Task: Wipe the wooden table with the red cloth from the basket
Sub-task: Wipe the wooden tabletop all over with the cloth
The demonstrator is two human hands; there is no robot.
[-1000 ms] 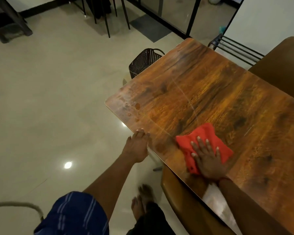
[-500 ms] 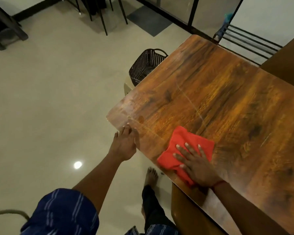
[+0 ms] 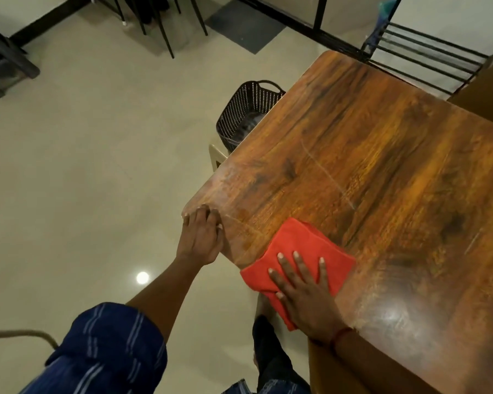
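Observation:
The wooden table point(image 3: 382, 166) fills the right half of the head view, its near-left corner toward me. A folded red cloth point(image 3: 302, 245) lies flat on the table at its near edge, and one side hangs slightly over. My right hand point(image 3: 305, 291) presses down on the cloth, palm flat and fingers spread. My left hand point(image 3: 201, 234) rests on the table's near-left corner with its fingers laid on the top, holding nothing. A dark perforated basket point(image 3: 248, 109) stands on the floor against the table's left edge, partly hidden under it.
A brown chair seat point(image 3: 353, 373) sits under the table's near edge by my right arm. My legs and a foot point(image 3: 268, 351) are just left of it. A black metal rack point(image 3: 427, 61) stands beyond the far corner, and dark chair legs point(image 3: 165, 29) rise at the back.
My right hand has slid the red cloth left along the near edge toward the corner. My left hand has moved along the edge to the corner.

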